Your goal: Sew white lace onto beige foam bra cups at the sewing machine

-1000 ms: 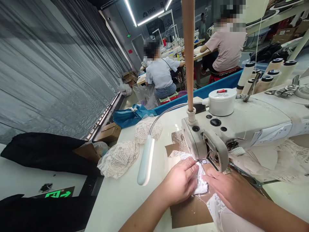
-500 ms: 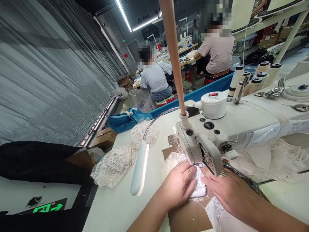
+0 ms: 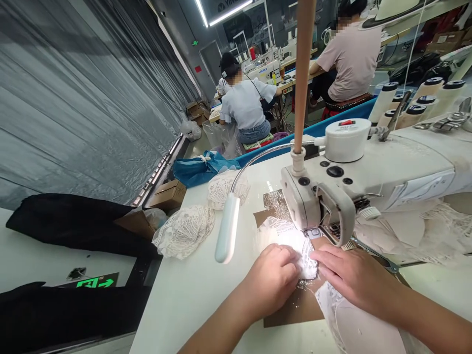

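Observation:
A white lace piece (image 3: pixel 308 263) lies under the needle end of a white sewing machine (image 3: pixel 300 204), brightly lit. My left hand (image 3: pixel 276 278) presses on its left side with curled fingers closed on the fabric. From the other side, my right hand (image 3: pixel 354 273) reaches in with its fingers stretched out flat, the tips touching the lace's right edge. Its thumb is mostly hidden. Below the right hand, another pale lace-edged piece (image 3: pixel 334 309) hangs toward the table's front. A brown plate (image 3: pixel 295 312) shows beneath the work.
Two lace cups, one a lace bundle (image 3: pixel 186 231), sit on the white table (image 3: pixel 177 300) at left. A gooseneck lamp (image 3: pixel 227 228) hangs beside my left hand. Scissors (image 3: pixel 383 260) lie near my right wrist. Thread cones (image 3: pixel 385 101) stand behind the machine; two people sit beyond.
Both hands have come back a little from the needle area, and more white lace shows in front of my left hand. The camera view has shifted, moving the scene rightward.

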Action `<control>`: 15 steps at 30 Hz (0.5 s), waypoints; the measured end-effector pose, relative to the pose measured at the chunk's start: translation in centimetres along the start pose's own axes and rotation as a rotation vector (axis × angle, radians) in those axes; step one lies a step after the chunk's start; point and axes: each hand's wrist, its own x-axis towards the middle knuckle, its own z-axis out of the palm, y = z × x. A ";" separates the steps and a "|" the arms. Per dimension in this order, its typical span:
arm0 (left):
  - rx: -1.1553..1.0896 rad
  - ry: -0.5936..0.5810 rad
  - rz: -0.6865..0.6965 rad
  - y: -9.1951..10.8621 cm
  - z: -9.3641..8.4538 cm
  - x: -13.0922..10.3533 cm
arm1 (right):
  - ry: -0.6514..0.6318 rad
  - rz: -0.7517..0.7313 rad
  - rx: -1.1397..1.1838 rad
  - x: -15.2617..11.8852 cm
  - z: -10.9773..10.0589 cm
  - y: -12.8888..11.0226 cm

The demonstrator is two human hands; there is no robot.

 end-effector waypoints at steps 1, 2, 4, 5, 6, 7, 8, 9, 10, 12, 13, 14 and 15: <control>-0.032 0.029 -0.007 -0.2 0.5 0.1 | -0.019 0.004 0.013 0.0 0.1 0.0; -0.076 0.047 -0.020 -0.5 0.7 0.3 | -0.036 0.004 0.020 0.0 0.1 -0.1; -0.154 0.036 -0.047 -0.9 0.8 0.6 | -0.049 -0.002 0.017 0.2 0.2 -0.2; -0.174 0.012 -0.057 -1.0 0.5 0.7 | -0.044 -0.005 0.008 0.3 0.3 -0.2; -0.182 -0.012 -0.065 -1.1 0.2 0.9 | -0.034 -0.013 0.000 0.4 0.3 -0.3; -0.184 -0.033 -0.072 -1.0 -0.2 1.0 | -0.024 -0.030 -0.004 0.6 0.2 -0.4; -0.185 -0.050 -0.072 -0.9 -0.5 1.1 | -0.013 -0.052 -0.005 0.7 0.2 -0.6; -0.183 -0.066 -0.062 -0.8 -0.7 1.2 | -0.003 -0.076 -0.003 0.9 0.2 -0.6; -0.175 -0.084 -0.042 -0.7 -0.8 1.2 | 0.009 -0.099 0.001 1.0 0.1 -0.7; -0.115 -0.122 0.022 -0.6 -0.8 1.1 | 0.036 -0.128 0.014 1.1 0.0 -0.7; -0.062 -0.135 0.051 -0.6 -0.6 1.1 | 0.046 -0.134 0.020 1.1 0.0 -0.7; -0.002 -0.142 0.069 -0.7 -0.5 1.0 | 0.047 -0.139 0.028 1.0 0.0 -0.7; 0.052 -0.146 0.078 -0.7 -0.5 1.0 | 0.036 -0.147 0.039 0.8 0.0 -0.6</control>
